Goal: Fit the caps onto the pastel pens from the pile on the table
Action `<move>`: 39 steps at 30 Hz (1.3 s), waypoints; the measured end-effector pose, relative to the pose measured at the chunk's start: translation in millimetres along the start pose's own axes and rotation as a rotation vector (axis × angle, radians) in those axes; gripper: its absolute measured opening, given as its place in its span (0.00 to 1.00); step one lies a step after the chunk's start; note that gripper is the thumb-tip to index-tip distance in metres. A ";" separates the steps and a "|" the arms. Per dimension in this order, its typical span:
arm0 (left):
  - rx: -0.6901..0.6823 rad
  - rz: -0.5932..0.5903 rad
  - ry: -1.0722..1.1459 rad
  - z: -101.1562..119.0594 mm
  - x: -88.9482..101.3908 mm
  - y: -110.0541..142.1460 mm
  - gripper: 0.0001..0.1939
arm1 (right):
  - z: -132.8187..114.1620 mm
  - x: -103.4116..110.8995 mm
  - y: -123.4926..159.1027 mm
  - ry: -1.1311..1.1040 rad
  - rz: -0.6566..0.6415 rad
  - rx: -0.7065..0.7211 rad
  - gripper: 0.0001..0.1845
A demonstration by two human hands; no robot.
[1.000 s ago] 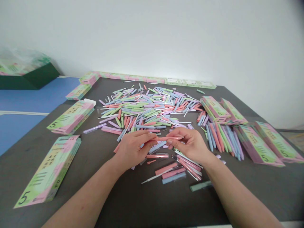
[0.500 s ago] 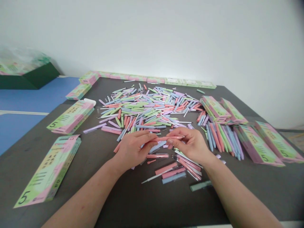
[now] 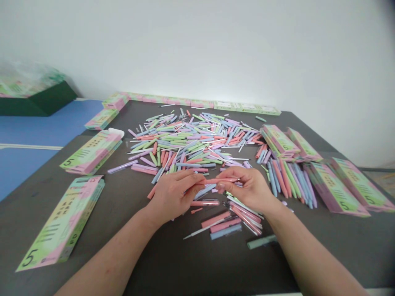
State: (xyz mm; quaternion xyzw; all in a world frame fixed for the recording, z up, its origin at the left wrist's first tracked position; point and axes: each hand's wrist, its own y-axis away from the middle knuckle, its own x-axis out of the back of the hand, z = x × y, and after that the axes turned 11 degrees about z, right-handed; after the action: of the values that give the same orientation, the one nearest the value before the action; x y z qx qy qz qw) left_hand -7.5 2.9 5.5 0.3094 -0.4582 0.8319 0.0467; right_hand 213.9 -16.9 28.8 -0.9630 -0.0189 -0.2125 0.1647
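Note:
My left hand (image 3: 173, 195) and my right hand (image 3: 248, 187) meet over the middle of a dark table (image 3: 173, 263), both pinching a pink pen (image 3: 220, 180) held level between them. The left fingers close on its left end, the right fingers wrap its right part. Below the hands lie a few loose pen parts, among them a pink barrel (image 3: 215, 219), a blue barrel (image 3: 226, 231) and a thin white refill (image 3: 197, 233). Beyond the hands spreads a large heap of pastel pens and parts (image 3: 191, 142).
Flat pastel boxes marked 5 lie at the left (image 3: 61, 224) (image 3: 91, 152) and at the right (image 3: 336, 189) (image 3: 279, 139). A row of finished pens (image 3: 290, 176) sits right of my hands. More boxes line the far edge (image 3: 197, 102). A green bin (image 3: 40, 100) stands far left.
Almost nothing differs; both hands stay on the pink pen with only slight finger shifts.

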 end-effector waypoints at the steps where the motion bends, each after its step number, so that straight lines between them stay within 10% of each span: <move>1: 0.001 -0.007 -0.008 0.3 0.3 -0.7 0.08 | 1.0 1.9 -0.4 0.030 -0.015 0.028 0.09; 13: 0.020 -0.110 -0.030 -2.5 0.0 -1.7 0.09 | 4.5 3.5 -2.2 0.546 -0.121 0.470 0.15; 39: -0.099 -0.147 -0.209 -2.0 -3.1 0.8 0.08 | -0.1 -3.0 1.4 0.604 -0.148 0.334 0.16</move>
State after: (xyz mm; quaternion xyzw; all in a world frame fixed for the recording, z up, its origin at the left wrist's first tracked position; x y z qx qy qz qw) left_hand -6.2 4.6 2.4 0.4245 -0.4771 0.7659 0.0745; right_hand 211.3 -18.2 27.3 -0.8125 -0.0735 -0.4930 0.3023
